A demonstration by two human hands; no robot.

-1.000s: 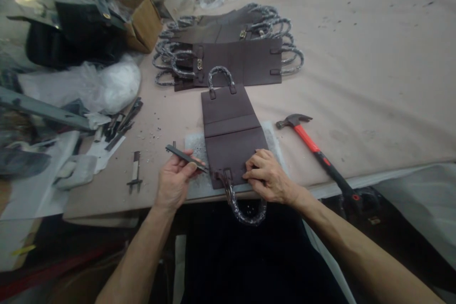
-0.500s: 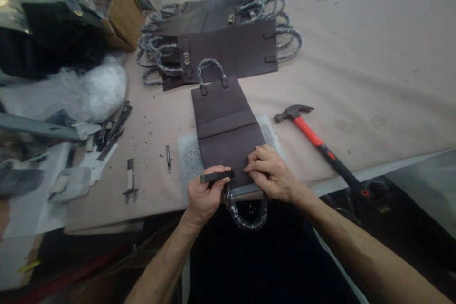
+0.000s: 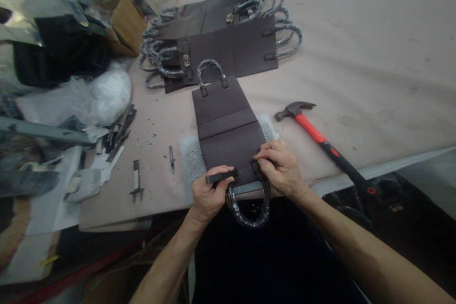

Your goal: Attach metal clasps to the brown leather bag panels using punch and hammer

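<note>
While left hand (image 3: 210, 192) grips black tool (image 3: 218, 177) | right hand (image 3: 280, 169) pinches handle tab (image 3: 255, 167)

The left forearm (image 3: 167, 256), bare, slants up and inward to a left wrist (image 3: 201, 215) roughly in line with it. The left hand (image 3: 209, 194) is closed in a pinch — thumb on the near side, fingers (image 3: 220, 169) curled over on the far side. Across from it, the right forearm (image 3: 356, 240), bare too, stretches in at a lower slant from the person's right. The right hand (image 3: 280, 171) points its bent fingers inward, thumb and fingertips drawn close — the two hands near each other, yet apart.
</note>
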